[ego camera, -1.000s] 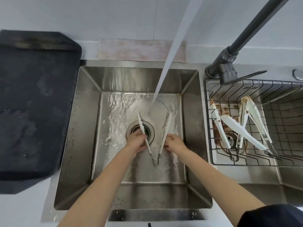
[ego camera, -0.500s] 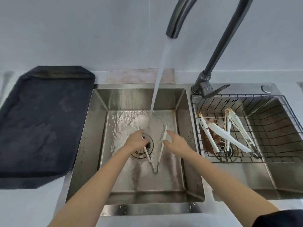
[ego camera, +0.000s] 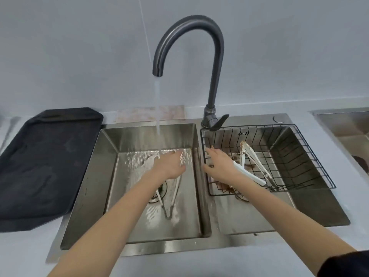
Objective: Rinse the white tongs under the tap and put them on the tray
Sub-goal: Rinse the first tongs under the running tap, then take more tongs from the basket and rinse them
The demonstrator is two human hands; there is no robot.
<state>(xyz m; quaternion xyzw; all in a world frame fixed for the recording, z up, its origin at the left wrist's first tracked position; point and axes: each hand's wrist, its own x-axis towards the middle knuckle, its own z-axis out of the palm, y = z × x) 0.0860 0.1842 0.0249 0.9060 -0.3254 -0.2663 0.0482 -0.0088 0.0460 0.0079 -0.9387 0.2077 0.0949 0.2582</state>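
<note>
Left hand (ego camera: 169, 164) closed around wet tongs (ego camera: 171, 196) mid-sink; light, springy, slippery, so grip mid-arms. Right hand (ego camera: 219, 166) open, empty.

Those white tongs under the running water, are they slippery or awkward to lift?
Probably slippery: the white tongs lie in the wet sink beneath the tap, held by the left hand. Likely light, since the arms look thin. They may spring apart, being joined only at the near end.
</note>
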